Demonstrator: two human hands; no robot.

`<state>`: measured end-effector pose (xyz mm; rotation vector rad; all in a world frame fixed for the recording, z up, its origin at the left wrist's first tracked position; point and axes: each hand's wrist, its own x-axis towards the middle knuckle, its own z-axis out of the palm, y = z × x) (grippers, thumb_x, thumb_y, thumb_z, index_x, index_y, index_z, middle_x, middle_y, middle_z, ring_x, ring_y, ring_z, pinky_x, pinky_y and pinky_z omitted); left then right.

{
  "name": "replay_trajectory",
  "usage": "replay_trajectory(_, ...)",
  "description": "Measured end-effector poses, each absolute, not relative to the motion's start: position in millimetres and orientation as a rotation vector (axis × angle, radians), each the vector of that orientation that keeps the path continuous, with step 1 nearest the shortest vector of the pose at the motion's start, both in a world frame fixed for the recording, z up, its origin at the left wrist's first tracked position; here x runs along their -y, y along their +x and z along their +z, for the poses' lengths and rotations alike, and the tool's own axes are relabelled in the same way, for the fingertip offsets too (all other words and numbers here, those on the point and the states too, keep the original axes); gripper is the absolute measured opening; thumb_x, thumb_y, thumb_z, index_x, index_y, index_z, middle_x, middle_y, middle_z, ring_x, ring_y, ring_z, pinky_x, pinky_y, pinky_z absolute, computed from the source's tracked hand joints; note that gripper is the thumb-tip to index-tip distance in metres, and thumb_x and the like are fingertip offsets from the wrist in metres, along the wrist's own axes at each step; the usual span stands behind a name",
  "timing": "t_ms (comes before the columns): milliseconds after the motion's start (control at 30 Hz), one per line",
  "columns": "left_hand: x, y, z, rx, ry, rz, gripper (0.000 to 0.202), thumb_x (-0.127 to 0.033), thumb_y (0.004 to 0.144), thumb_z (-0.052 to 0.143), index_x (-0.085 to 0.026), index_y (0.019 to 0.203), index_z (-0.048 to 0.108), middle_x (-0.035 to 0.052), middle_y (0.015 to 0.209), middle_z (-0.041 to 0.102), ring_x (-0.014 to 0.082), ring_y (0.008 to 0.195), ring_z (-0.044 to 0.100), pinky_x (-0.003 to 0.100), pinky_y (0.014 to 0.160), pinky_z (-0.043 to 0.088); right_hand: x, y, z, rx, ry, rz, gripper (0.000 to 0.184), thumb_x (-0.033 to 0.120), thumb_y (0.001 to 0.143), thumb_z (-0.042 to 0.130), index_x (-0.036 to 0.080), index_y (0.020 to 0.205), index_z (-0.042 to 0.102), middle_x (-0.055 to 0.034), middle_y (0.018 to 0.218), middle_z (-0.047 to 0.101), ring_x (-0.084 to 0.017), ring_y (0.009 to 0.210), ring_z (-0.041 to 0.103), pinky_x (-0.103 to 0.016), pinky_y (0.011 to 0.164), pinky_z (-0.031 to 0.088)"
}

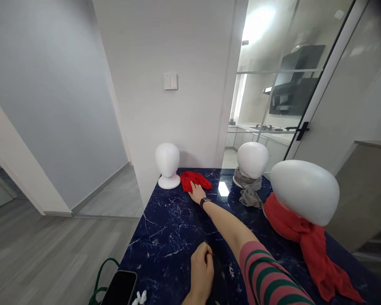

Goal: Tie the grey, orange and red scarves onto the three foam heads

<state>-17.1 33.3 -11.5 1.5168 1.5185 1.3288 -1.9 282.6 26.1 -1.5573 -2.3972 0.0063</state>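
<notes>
My right hand (197,192), reaching out across the table from a striped sleeve, has its fingers on the near edge of a bunched red scarf (193,178) and grips it. That scarf lies beside the base of a bare white mannequin head (167,161) at the table's far left corner. Nearer to me, my left hand (202,269) is curled closed over the table, with nothing visible in it. A second white head (252,159) wears a knotted grey scarf (250,188). On the right, a third white head (305,190) has a red scarf (305,231) tied round its neck, one end trailing down.
The dark blue marbled table (165,224) meets a white wall at the back. A phone (120,288), white earbuds (140,297) and a green cord (98,275) are at the near left edge. Beyond a glass door (273,84) is a kitchen.
</notes>
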Motion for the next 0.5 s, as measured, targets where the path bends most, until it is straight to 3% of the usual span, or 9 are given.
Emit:
replay_trajectory(167,-29,-19,-6,-1.516,1.518,1.349,0.018,-0.012,0.074,0.037,-0.023,0.060,0.040,0.0006,0.061,0.046,0.0166,0.060,0.043,0.028,0.058,0.031,-236,24,23,2.420,-1.616,0.046,0.032,0.028,0.089,0.048,0.008,0.114,0.051,-0.0196,0.113,0.056,-0.023,0.096,0.061,-0.031,0.080,0.045)
replay_trajectory(333,-12,-16,8,-1.450,1.560,1.423,0.018,-0.012,0.075,0.039,-0.022,0.061,0.046,-0.0003,0.061,0.048,0.0156,0.059,0.044,0.027,0.058,0.031,-149,95,16,2.422,-1.612,0.143,0.020,0.025,0.090,0.045,0.011,0.100,0.055,-0.0126,0.096,0.063,-0.021,0.088,0.063,-0.028,0.076,0.044)
replay_trajectory(500,-39,-25,54,-1.369,1.438,1.564,0.017,-0.012,0.076,0.041,-0.022,0.065,0.049,-0.0017,0.062,0.048,0.0140,0.061,0.045,0.025,0.059,0.034,-57,176,14,2.226,-1.492,0.713,0.021,0.032,0.090,0.043,0.018,0.085,0.058,-0.0059,0.083,0.068,-0.018,0.076,0.065,-0.024,0.070,0.045)
